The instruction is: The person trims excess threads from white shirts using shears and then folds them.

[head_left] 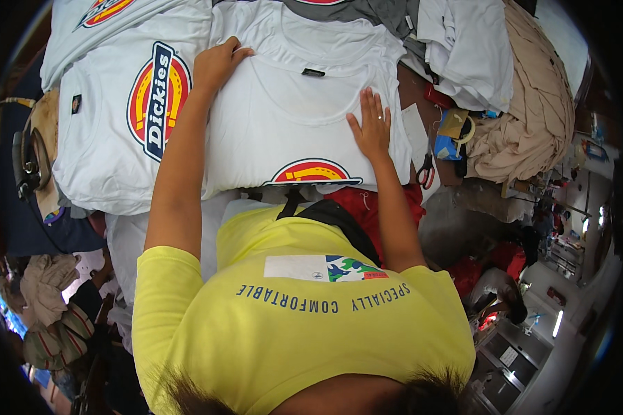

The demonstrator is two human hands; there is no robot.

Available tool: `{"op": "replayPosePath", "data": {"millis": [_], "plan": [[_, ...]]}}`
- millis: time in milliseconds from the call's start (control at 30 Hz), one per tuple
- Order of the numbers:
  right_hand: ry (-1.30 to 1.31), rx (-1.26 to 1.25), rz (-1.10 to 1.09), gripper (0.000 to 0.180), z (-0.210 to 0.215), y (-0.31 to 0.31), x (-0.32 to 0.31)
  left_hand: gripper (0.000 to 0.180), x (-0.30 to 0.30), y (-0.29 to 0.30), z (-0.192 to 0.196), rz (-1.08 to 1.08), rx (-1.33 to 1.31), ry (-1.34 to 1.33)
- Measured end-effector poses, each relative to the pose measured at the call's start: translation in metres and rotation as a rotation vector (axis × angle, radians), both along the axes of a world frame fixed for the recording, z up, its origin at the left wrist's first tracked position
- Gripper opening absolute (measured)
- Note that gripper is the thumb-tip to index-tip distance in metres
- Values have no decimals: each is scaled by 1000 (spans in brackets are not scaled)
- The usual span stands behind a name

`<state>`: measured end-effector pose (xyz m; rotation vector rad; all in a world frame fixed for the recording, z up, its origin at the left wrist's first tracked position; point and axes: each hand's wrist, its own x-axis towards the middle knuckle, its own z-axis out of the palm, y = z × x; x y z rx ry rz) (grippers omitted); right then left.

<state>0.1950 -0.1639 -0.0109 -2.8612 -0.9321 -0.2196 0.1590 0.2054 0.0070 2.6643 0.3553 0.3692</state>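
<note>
In front of me a white T-shirt (284, 104) lies folded on a pile, its round neckline away from me. A dark label is at the collar, and part of a red and yellow print shows at the near edge. My left hand (217, 67) is at its far left shoulder, fingers bent and closed on the cloth. Flat on the right side of the neckline rests my right hand (372, 128), fingers stretched out, a ring on one. Another white T-shirt (97, 138) with a full round print lies directly to the left.
Red-handled scissors (426, 171) lie right of the pile, close to a roll of tape (467, 130). Beige cloth (526, 104) is heaped at the far right, beside white garments (464, 55). An iron-like dark object (31, 162) stands at the left.
</note>
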Motion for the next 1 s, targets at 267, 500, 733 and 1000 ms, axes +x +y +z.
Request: {"op": "replayPosePath", "data": {"millis": [267, 500, 733, 1000], "plan": [[-71, 20, -31, 60, -6, 15, 56, 44, -2, 5, -3, 12, -76, 17], [74, 352, -88, 40, -11, 12, 77, 45, -1, 2, 0, 34, -27, 66], [235, 641, -130, 34, -5, 13, 120, 45, 2, 1, 1, 52, -9, 91], [273, 723, -13, 24, -8, 9, 136, 46, 2, -3, -1, 67, 49, 112]]}}
